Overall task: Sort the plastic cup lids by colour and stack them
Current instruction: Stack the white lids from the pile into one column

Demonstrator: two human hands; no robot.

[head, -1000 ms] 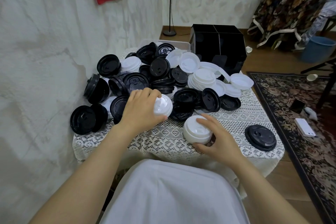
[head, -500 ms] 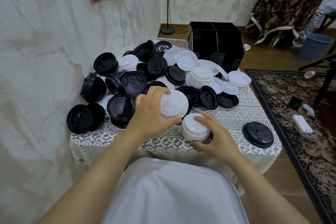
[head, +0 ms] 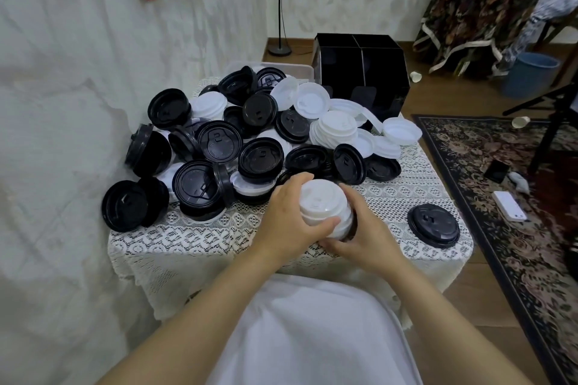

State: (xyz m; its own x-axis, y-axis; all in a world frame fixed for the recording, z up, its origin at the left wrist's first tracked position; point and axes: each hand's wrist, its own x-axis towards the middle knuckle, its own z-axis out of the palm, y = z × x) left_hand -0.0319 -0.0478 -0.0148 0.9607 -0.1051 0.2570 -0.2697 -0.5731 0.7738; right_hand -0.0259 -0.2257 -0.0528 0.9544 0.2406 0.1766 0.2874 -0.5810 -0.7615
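A white lid (head: 322, 201) sits on top of the white lid stack (head: 341, 226) near the table's front edge. My left hand (head: 289, 222) grips that top lid from the left, thumb curled under its rim. My right hand (head: 364, 234) curls round the stack from the right and front. A jumbled heap of black lids (head: 219, 147) and white lids (head: 337, 131) fills the back and left of the table. A small stack of black lids (head: 434, 225) lies alone at the front right.
A lace cloth (head: 194, 241) covers the small table, which stands against the wall on the left. A black divided organiser (head: 362, 72) stands at the back right. A patterned rug (head: 516, 197) with a phone (head: 509, 206) lies on the floor to the right.
My left hand carried the white lid from the heap rightward and down onto the white stack that my right hand holds. The camera view shifted slightly.
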